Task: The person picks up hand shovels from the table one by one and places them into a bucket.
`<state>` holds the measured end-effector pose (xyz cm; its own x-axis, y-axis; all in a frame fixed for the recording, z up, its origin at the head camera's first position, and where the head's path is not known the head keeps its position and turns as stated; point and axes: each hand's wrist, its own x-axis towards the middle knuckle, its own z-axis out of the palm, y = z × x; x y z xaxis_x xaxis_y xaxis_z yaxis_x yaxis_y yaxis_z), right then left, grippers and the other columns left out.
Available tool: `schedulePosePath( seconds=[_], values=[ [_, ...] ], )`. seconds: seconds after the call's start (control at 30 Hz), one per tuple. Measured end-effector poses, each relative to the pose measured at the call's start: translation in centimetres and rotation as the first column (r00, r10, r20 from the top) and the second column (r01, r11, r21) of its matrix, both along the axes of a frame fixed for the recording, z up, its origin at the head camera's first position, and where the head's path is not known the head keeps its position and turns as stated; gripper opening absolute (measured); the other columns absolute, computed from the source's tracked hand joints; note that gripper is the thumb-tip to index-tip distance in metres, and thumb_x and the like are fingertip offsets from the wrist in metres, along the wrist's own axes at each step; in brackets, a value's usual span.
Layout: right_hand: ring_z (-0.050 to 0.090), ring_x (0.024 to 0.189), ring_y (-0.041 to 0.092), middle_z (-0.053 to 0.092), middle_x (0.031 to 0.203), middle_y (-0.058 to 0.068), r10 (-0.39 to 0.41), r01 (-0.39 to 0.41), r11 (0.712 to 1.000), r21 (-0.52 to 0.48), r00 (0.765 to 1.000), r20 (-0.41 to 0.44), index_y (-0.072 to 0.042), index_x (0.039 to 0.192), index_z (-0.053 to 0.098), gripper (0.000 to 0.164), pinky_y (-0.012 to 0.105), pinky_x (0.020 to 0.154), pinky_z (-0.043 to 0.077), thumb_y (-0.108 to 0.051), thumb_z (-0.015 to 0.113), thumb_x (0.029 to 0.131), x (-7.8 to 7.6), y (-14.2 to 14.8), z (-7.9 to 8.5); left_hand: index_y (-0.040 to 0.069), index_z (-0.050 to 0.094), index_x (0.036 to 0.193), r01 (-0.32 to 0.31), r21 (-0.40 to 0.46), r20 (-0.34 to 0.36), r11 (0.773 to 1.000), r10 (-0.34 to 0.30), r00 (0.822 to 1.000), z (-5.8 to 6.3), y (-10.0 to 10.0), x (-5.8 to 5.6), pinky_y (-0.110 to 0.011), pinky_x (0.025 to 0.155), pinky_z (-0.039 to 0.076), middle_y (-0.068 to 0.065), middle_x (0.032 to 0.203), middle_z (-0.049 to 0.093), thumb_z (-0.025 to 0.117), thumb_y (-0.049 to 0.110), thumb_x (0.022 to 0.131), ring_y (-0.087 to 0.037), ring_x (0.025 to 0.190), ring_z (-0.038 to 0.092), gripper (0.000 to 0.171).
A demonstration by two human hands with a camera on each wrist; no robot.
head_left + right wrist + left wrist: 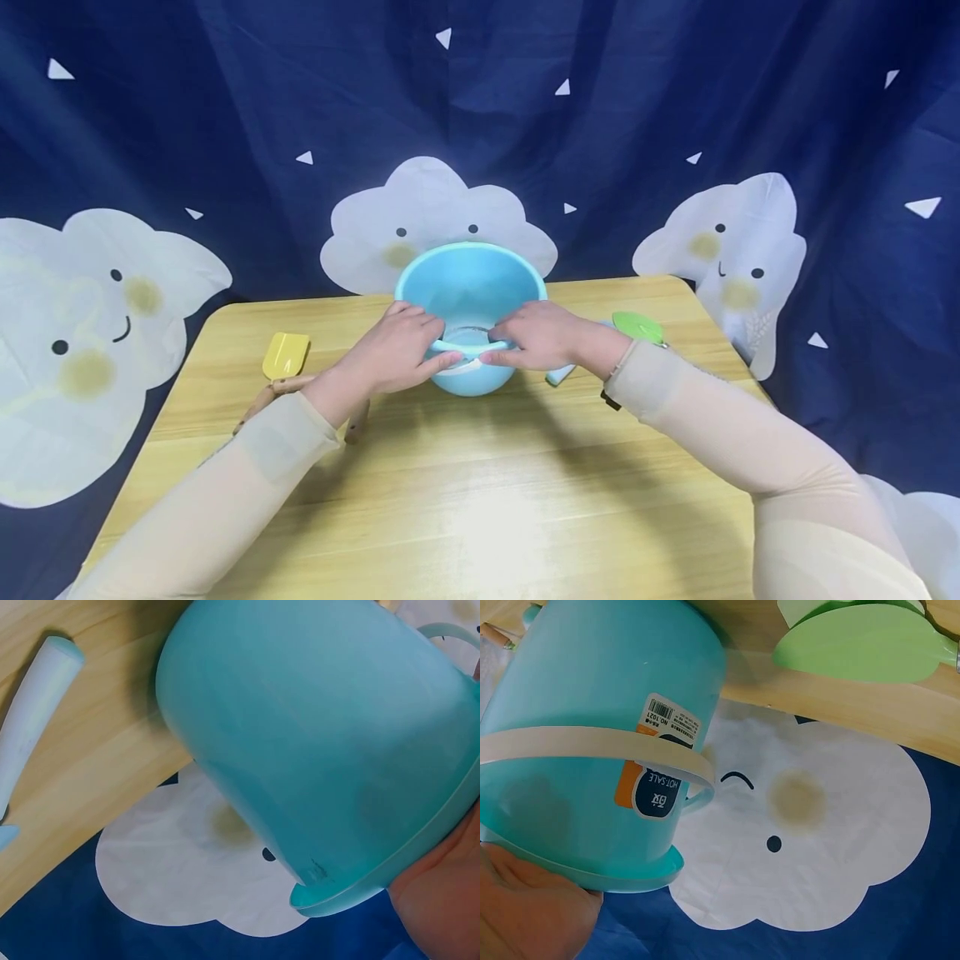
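A light blue bucket point(471, 283) stands at the far side of the wooden table, its wide mouth showing its inside. My left hand point(397, 346) grips the near rim, fingers over the edge and thumb on the outside. Close beside it, my right hand point(540, 336) holds the same rim likewise, the two thumbs almost meeting. A pale curved handle point(592, 742) crosses the outer wall in the left wrist view, over a printed label point(657, 761). In the right wrist view the right hand point(442, 889) is at the rim, mostly out of frame.
To the left lies a yellow scoop point(287, 356), with wooden pieces point(258, 408) partly under my left forearm. On the right are a green leaf-shaped tool point(637, 327) and a pale blue-ended handle point(37, 712). A dark blue curtain point(480, 100) with clouds hangs behind the table point(480, 483).
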<state>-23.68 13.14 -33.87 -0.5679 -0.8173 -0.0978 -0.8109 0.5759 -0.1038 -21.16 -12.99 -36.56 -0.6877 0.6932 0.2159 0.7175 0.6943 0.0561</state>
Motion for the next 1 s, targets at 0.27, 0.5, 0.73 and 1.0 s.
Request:
schedulePosePath(
  seconds=[0.27, 0.5, 0.73, 1.0],
  values=[
    [0.048, 0.066, 0.015, 0.050, 0.071, -0.007, 0.026, -0.026, 1.000, -0.008, 0.999, -0.022, -0.022, 0.079, 0.055, 0.041, 0.036, 0.070, 0.041, -0.054, 0.044, 0.101, 0.4, 0.0, -0.2, 0.014, 0.054, 0.089, 0.009, 0.012, -0.002, 1.000, -0.009, 1.000, 0.0, 0.0, 0.6, -0.043, 0.095, 0.034, 0.004, 0.078, 0.051, 0.049, 0.055, 0.100, -0.020, 0.081, 0.049, 0.043],
    [0.047, 0.065, 0.014, 0.050, 0.069, -0.007, 0.045, -0.046, 0.999, -0.025, 0.998, -0.032, -0.022, 0.078, 0.055, 0.039, 0.036, 0.069, 0.041, -0.052, 0.045, 0.101, 1.0, 0.0, -0.1, 0.014, 0.052, 0.088, 0.021, 0.023, -0.016, 1.000, -0.020, 1.000, -0.1, 0.0, 1.1, -0.043, 0.092, 0.035, 0.004, 0.077, 0.050, 0.051, 0.054, 0.099, -0.020, 0.079, 0.047, 0.042],
    [0.048, 0.066, 0.014, 0.050, 0.070, -0.008, 0.042, -0.043, 0.999, -0.024, 0.998, -0.037, -0.023, 0.078, 0.054, 0.038, 0.037, 0.071, 0.041, -0.052, 0.045, 0.100, 1.7, 0.1, 0.0, 0.014, 0.052, 0.086, 0.024, 0.030, -0.022, 0.999, -0.023, 0.999, 0.0, 0.0, 1.7, -0.043, 0.091, 0.035, 0.005, 0.077, 0.050, 0.052, 0.054, 0.099, -0.019, 0.078, 0.047, 0.042],
    [0.050, 0.069, 0.015, 0.053, 0.074, -0.009, 0.054, -0.055, 0.998, -0.023, 0.998, -0.035, -0.023, 0.082, 0.056, 0.036, 0.037, 0.073, 0.043, -0.051, 0.046, 0.101, 2.3, 0.1, 0.0, 0.015, 0.050, 0.084, 0.024, 0.029, -0.015, 0.999, -0.024, 1.000, 0.0, -0.1, 2.4, -0.042, 0.091, 0.035, 0.006, 0.073, 0.045, 0.051, 0.054, 0.099, -0.018, 0.076, 0.044, 0.041]
  ],
)
